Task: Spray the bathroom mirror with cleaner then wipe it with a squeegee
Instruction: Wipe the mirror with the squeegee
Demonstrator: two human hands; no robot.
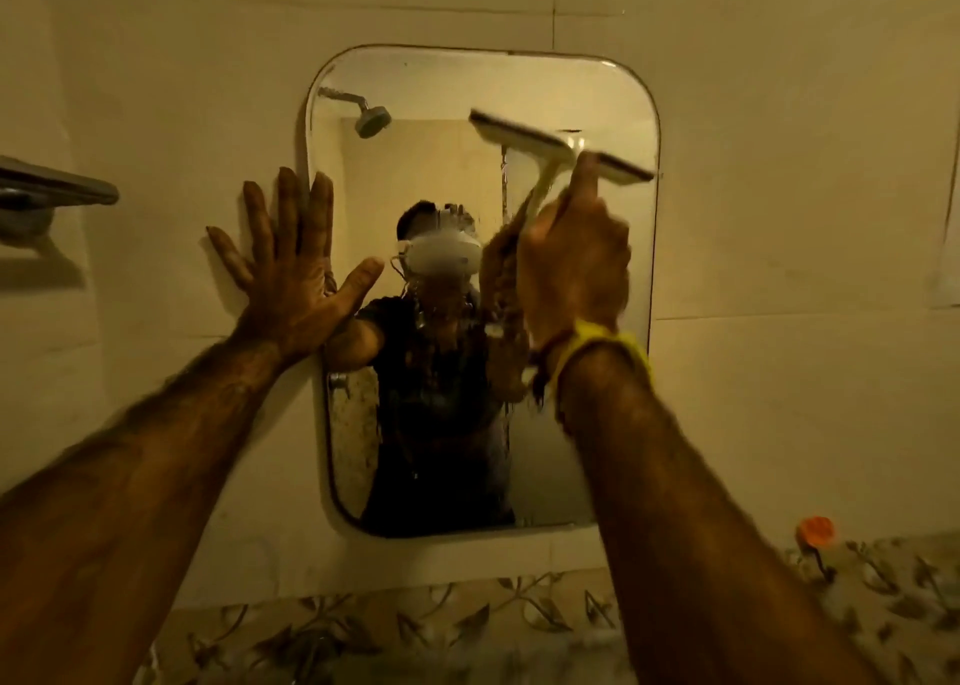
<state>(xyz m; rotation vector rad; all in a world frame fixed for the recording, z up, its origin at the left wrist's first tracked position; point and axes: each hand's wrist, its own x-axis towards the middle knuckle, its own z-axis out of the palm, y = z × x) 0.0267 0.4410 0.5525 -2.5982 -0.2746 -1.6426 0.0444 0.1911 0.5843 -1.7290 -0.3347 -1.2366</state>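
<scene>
A rounded rectangular mirror (441, 175) hangs on the cream tiled wall, with wet streaks and droplets running down its middle. My right hand (574, 263) grips the handle of a white squeegee (540, 143); its blade lies tilted against the upper right of the glass. My left hand (291, 263) is flat with fingers spread, pressed on the wall at the mirror's left edge, thumb over the glass. No spray bottle is in view.
A metal shelf or rail (47, 191) sticks out from the wall at the left. An orange cap (815, 530) sits low at the right above a band of leaf-patterned tiles (467, 627). A shower head shows only as a reflection.
</scene>
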